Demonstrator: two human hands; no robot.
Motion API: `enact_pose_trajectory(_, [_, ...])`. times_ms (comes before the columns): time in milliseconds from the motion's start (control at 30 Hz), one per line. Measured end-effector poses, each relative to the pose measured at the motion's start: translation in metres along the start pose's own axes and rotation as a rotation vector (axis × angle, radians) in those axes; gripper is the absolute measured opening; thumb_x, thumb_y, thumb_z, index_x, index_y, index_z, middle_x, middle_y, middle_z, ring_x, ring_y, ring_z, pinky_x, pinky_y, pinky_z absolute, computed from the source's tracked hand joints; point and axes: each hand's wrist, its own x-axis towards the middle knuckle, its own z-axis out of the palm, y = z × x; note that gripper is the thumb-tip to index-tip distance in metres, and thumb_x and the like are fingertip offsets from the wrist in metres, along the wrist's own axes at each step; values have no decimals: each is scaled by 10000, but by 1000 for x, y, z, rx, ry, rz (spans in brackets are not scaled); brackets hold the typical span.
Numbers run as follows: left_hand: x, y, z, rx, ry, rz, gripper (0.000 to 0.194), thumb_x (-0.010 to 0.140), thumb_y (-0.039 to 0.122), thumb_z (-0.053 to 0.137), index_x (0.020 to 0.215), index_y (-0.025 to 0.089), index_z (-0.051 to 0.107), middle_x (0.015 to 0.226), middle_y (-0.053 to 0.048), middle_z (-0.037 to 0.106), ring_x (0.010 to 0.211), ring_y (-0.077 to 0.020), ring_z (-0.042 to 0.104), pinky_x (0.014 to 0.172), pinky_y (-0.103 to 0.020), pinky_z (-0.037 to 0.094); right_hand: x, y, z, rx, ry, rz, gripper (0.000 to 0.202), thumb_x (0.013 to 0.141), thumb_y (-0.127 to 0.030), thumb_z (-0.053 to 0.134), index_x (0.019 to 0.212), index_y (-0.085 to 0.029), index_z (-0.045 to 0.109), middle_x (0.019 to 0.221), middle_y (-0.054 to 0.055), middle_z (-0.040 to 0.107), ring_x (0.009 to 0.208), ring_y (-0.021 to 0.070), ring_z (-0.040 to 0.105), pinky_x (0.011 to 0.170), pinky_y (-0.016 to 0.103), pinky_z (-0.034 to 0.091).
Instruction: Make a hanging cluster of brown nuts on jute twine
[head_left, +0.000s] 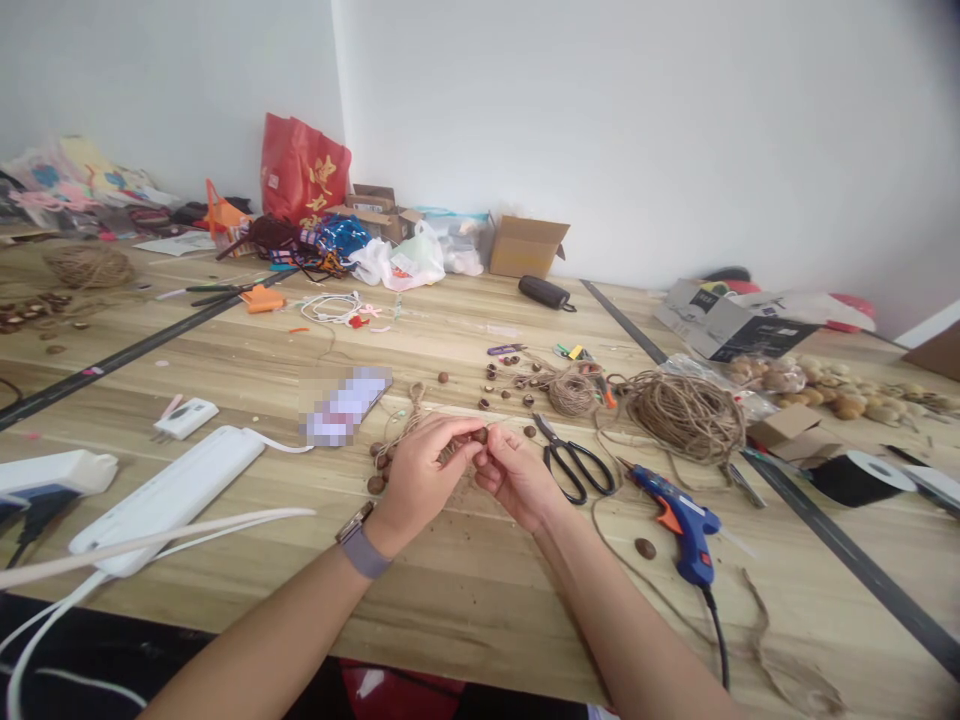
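Observation:
My left hand (420, 470), with a watch on its wrist, pinches a small round brown nut (480, 436) between thumb and fingers. From the other side, the closed fingertips of my right hand (521, 475) meet at the same nut. Behind my left hand lies a braided loop of twine (417, 395), with several brown nuts (376, 485) beside it, partly hidden. Black-handled scissors (577, 468) rest just right of my right hand. Farther right lies a blue glue gun (679, 520) with its cord, and a single nut (645, 548) sits left of it.
A big twine coil (686, 415) and a smaller twine ball (573, 390) lie beyond the scissors, near cracked nut shells (491, 372). At left are a phone (349, 405) and a white power strip (172, 500) with cables. Bags and boxes (529, 246) line the wall.

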Motion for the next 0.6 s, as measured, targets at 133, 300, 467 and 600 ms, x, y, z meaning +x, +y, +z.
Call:
enact_pose_trajectory(133, [1, 1, -1, -59, -21, -21, 243, 861, 142, 607, 1044, 230, 739, 1034, -50, 762, 973, -197, 691, 894, -336, 546, 0, 0, -2, 3, -11, 15, 447, 608, -496, 887, 623, -167, 584, 517, -61, 534, 409, 28, 306, 394, 153, 295])
enact_pose_trajectory(300, [5, -2, -1, -218, -32, -52, 148, 847, 162, 625, 880, 205, 763, 1009, -64, 774, 986, -204, 695, 925, -349, 534, 1, -1, -1, 23, -6, 38, 434, 566, -463, 917, 642, -160, 616, 542, -51, 570, 416, 21, 302, 396, 140, 299])
enact_pose_trajectory(467, [7, -2, -2, -407, -90, -282, 99, 802, 210, 671, 868, 200, 745, 1009, -66, 768, 955, -214, 705, 855, -341, 559, -1, -3, 0, 23, -25, 58, 429, 560, -456, 921, 661, -158, 629, 553, -41, 591, 409, 13, 286, 385, 128, 270])
enact_pose_trajectory(600, [5, 1, -2, -557, -83, -451, 196, 750, 241, 733, 933, 196, 680, 940, -46, 767, 785, -170, 706, 736, -300, 569, -3, -4, 0, -8, -49, 62, 418, 603, -478, 895, 697, -153, 650, 573, -31, 605, 409, 11, 251, 374, 129, 243])
